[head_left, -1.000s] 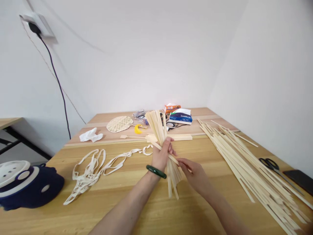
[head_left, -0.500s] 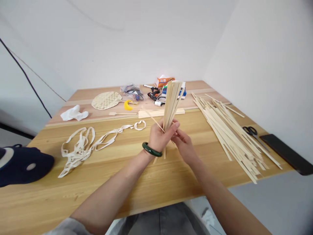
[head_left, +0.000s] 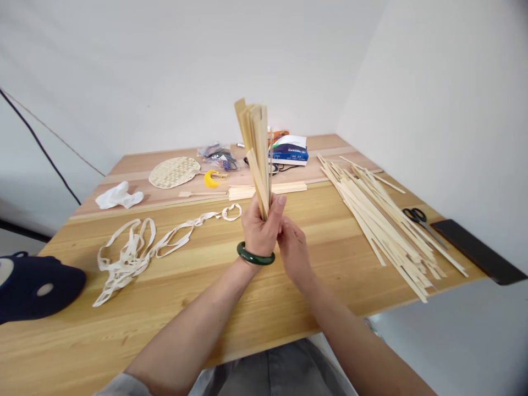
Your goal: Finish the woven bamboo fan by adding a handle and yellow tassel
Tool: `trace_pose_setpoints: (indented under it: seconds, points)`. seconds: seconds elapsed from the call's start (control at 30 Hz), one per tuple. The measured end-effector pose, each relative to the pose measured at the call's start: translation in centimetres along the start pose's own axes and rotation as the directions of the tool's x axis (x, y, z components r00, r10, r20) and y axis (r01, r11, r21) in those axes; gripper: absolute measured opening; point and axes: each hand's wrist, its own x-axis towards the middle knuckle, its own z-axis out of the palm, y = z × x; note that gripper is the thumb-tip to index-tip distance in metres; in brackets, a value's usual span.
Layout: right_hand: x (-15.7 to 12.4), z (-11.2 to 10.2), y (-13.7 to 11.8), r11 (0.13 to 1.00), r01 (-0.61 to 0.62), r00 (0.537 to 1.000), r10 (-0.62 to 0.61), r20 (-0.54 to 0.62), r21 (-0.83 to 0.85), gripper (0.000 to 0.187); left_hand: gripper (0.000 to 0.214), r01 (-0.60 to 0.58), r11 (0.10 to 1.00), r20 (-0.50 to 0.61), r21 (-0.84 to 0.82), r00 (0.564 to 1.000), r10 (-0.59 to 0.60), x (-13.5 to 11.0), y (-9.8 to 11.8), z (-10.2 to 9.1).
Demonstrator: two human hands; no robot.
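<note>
An upright bundle of thin, flat bamboo strips (head_left: 256, 143) rises from the fist of my left hand (head_left: 262, 225), which wears a dark green bangle. The bundle leans slightly left at the top, and one strip slants in front of the others. My right hand (head_left: 293, 242) sits against the lower right of my left hand, its fingers curled in. Whatever those fingers pinch is hidden, and so are the strips' lower ends. A loose heap of bamboo strips (head_left: 375, 214) lies on the right of the wooden table (head_left: 198, 291).
Scissors (head_left: 418, 216) and a black slab-like object (head_left: 478, 250) lie right of the heap. White fabric tape (head_left: 132, 247) and a navy cap (head_left: 41, 286) are on the left. Behind stand a woven fan (head_left: 174, 171), a yellow tassel (head_left: 211, 179), more strips (head_left: 268, 190) and a blue box (head_left: 289, 151).
The bundle has moved left and up, turning from a rightward to a slight leftward lean. My right hand has shifted left and lower against my left hand. The view has shifted slightly.
</note>
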Motion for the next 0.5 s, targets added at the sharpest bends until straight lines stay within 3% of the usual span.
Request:
trace_pose_setpoints:
  seconds: [0.13,0.37,0.5]
  points:
    - [-0.5,0.5,1.2,0.999,-0.047,0.999,0.046,-0.008,-0.023,0.032,0.024,-0.146,0.983,0.071,0.116,0.988,0.138,-1.2,-1.3,-1.6]
    - [-0.9,-0.4,1.6,0.993,0.021,0.999,-0.018,0.027,-0.114,0.034,0.038,0.003,0.999,0.060,0.044,0.998,-0.006,-1.2,-2.2,-2.3]
    - [-0.7,-0.9,0.7,0.957,0.160,0.983,-0.131,0.131,-0.242,0.040,0.048,0.011,0.998,-0.075,-0.070,0.997,-0.016,0.9,-1.8,-2.1]
